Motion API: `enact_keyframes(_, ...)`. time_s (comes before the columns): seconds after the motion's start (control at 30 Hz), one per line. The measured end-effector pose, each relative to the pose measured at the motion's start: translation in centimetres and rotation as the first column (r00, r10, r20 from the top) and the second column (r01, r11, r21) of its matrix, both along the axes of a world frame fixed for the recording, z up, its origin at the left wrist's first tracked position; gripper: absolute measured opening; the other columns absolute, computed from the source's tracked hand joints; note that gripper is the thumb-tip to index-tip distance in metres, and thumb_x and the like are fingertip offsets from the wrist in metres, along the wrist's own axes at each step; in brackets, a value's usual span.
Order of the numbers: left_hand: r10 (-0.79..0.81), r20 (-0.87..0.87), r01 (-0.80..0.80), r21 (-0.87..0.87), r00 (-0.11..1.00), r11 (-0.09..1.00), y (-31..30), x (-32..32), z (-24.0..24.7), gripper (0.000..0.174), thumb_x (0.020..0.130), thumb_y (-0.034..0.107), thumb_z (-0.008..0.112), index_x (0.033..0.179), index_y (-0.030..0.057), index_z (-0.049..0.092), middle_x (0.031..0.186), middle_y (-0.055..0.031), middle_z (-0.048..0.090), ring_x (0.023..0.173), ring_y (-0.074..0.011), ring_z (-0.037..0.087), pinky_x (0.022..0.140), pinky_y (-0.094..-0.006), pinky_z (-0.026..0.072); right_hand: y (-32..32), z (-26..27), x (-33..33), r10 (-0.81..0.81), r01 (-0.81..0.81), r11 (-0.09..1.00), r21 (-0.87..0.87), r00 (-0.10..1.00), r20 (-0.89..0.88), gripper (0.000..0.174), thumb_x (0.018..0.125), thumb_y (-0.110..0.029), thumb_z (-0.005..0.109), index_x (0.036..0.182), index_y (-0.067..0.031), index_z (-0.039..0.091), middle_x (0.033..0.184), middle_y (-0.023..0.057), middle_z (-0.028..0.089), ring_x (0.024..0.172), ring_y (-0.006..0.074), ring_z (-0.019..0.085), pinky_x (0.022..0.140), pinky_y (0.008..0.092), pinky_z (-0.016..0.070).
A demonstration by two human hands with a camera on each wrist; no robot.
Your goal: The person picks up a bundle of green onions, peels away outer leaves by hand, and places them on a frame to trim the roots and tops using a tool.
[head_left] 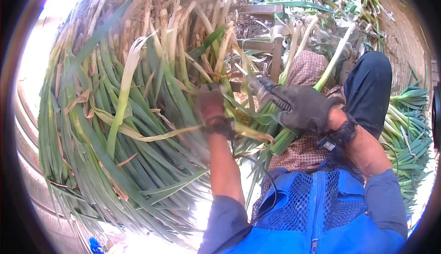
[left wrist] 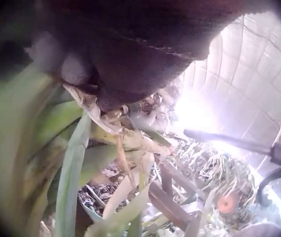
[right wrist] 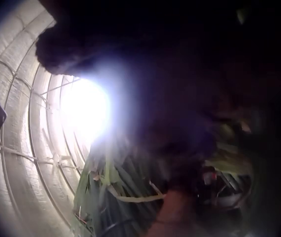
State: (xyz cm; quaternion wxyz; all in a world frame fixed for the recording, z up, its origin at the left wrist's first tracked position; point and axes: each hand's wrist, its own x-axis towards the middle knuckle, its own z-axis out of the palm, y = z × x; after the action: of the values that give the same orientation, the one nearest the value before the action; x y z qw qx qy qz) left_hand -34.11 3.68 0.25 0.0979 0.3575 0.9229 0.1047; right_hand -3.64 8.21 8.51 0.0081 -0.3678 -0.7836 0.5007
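Observation:
A big heap of leeks (head_left: 119, 107) with long green leaves and pale stalks fills the left of the head view. My left hand (head_left: 210, 103), in a reddish-brown glove, reaches into its edge and grips a leek stalk (left wrist: 130, 140) with dry peeling skin. My right hand (head_left: 305, 109), in a dark glove, holds a pair of shears (head_left: 268, 91) whose blades point left toward the left hand. Another leek (head_left: 330, 65) runs slantwise under the right hand. In the right wrist view the dark glove (right wrist: 180, 74) hides most things.
A wooden frame (head_left: 266, 28) stands beyond the hands amid leaf scraps. A smaller pile of leeks (head_left: 409, 130) lies at the right, beside my knee (head_left: 367, 88) in dark trousers. A checked cloth (head_left: 305, 68) covers my lap. An orange round thing (left wrist: 227, 203) lies among the scraps.

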Motion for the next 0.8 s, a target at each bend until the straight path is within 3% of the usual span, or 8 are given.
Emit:
enact_keyframes(0.07, -0.031, 0.275, 0.004, 0.1, 0.961, 0.995, -2.0, 4.1, 0.8, 0.038, 0.091, 0.04, 0.074, 0.1, 0.0032, 0.076, 0.09, -0.0224, 0.075, 0.081, -0.0407, 0.072, 0.074, -0.0456, 0.0542, 0.4, 0.6, 0.4, -0.057, 0.056, 0.998, -0.01, 0.998, -0.022, 0.06, 0.08, -0.027, 0.074, 0.134, -0.0022, 0.061, 0.095, 0.0272, 0.071, 0.088, 0.0427, 0.07, 0.08, 0.048, 0.0557)
enact_keyframes(0.1, -0.106, 0.282, 0.05, 0.198, 0.953, 0.979, -4.3, 3.1, -5.5, 0.033, 0.092, 0.036, 0.074, 0.104, 0.0062, 0.078, 0.086, -0.021, 0.075, 0.075, -0.0356, 0.072, 0.073, -0.0444, 0.0538, 0.1, 0.4, 0.5, -0.04, 0.041, 0.999, 0.008, 0.998, -0.052, 0.06, 0.08, -0.026, 0.074, 0.134, -0.0027, 0.061, 0.095, 0.027, 0.071, 0.088, 0.0424, 0.071, 0.08, 0.0477, 0.0558)
enact_keyframes(0.23, -0.082, 0.3, 0.059, 0.086, 0.95, 0.995, -5.6, 9.5, -3.2, 0.026, 0.088, 0.031, 0.078, 0.102, 0.0087, 0.079, 0.087, -0.0177, 0.076, 0.077, -0.0335, 0.073, 0.073, -0.0428, 0.0555, 0.3, -0.8, 1.3, -0.021, 0.026, 0.998, 0.056, 0.996, -0.09, 0.067, 0.08, -0.03, 0.072, 0.142, -0.0082, 0.056, 0.094, 0.0269, 0.071, 0.087, 0.0444, 0.07, 0.079, 0.0503, 0.0565)
enact_keyframes(0.37, -0.248, 0.253, 0.184, 0.254, 0.935, 0.95, -0.5, 4.8, -1.3, 0.028, 0.094, 0.032, 0.07, 0.084, 0.005, 0.07, 0.079, -0.019, 0.071, 0.072, -0.0422, 0.067, 0.066, -0.0502, 0.0501, 0.1, -0.2, 1.0, -0.023, 0.027, 0.997, 0.066, 0.998, -0.053, 0.059, 0.08, -0.027, 0.072, 0.134, -0.0059, 0.062, 0.096, 0.0253, 0.071, 0.091, 0.0422, 0.071, 0.082, 0.0476, 0.056)
enact_keyframes(0.4, -0.186, 0.221, 0.161, 0.126, 0.957, 0.979, 1.1, 3.5, -1.2, 0.029, 0.093, 0.026, 0.074, 0.112, 0.0048, 0.076, 0.093, -0.018, 0.077, 0.08, -0.0331, 0.073, 0.075, -0.0387, 0.0544, 0.1, 0.0, 0.8, 0.024, -0.022, 0.998, 0.063, 0.999, -0.033, 0.06, 0.081, -0.028, 0.072, 0.136, -0.0064, 0.061, 0.095, 0.0254, 0.071, 0.091, 0.0426, 0.071, 0.082, 0.048, 0.056)
enact_keyframes(0.53, -0.264, 0.183, 0.201, 0.303, 0.947, 0.931, 0.8, 0.7, -4.8, 0.035, 0.091, 0.012, 0.068, 0.124, 0.001, 0.069, 0.101, -0.0173, 0.077, 0.093, -0.0305, 0.073, 0.088, -0.0352, 0.054, 1.4, 0.0, -0.4, 0.116, -0.122, 0.992, 0.039, 0.984, 0.135, 0.07, 0.082, -0.034, 0.07, 0.146, -0.0106, 0.054, 0.093, 0.0269, 0.071, 0.088, 0.0445, 0.07, 0.082, 0.0499, 0.0556)
enact_keyframes(0.63, -0.297, 0.158, 0.18, 0.51, 0.942, 0.841, -1.4, 2.9, -3.8, 0.033, 0.089, 0.012, 0.063, 0.121, 0.0053, 0.07, 0.109, -0.0215, 0.073, 0.101, -0.0426, 0.068, 0.092, -0.0473, 0.052, 1.7, 0.8, -1.3, 0.196, -0.192, 0.981, -0.041, 0.965, 0.172, 0.085, 0.082, -0.034, 0.066, 0.16, -0.0178, 0.035, 0.09, 0.0294, 0.07, 0.085, 0.0468, 0.07, 0.082, 0.0519, 0.0556)
enact_keyframes(0.8, -0.146, 0.019, 0.123, 0.432, 0.989, 0.894, -4.1, 4.6, -3.5, 0.029, 0.087, 0.011, 0.067, 0.114, 0.004, 0.072, 0.107, -0.0198, 0.073, 0.101, -0.0391, 0.069, 0.091, -0.0459, 0.0526, 1.6, 0.9, -3.5, 0.253, -0.241, 0.967, -0.08, 0.941, 0.225, 0.088, 0.079, -0.024, 0.063, 0.161, -0.014, 0.033, 0.098, 0.0291, 0.072, 0.091, 0.0455, 0.072, 0.085, 0.0514, 0.0566)
